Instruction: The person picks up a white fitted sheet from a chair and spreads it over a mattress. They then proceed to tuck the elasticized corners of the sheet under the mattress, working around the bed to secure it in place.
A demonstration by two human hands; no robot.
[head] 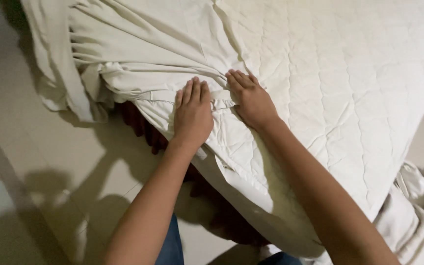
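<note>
Both hands are lying flat, fingers together, gripping nothing: the left hand point(192, 115) and right hand point(252, 100) are pressing a sheet point(163, 44) down at the bed's near corner, over the quilted pad point(349, 73). Judging by the bunching, smoothing outward from the corner would flatten it best. No containers are showing.

The quilted mattress pad point(349, 83) is cream-white, stitched in a diamond pattern of fine seams. The sheet point(138, 44) bunched at its far left corner is a plain, slightly yellower cream, with no print. Under the corner the mattress side point(141, 122) shows dark reddish brown. The floor tiles point(30, 162) are pale grey-beige. At the near edge, the trouser legs point(172, 245) are blue denim.
</note>
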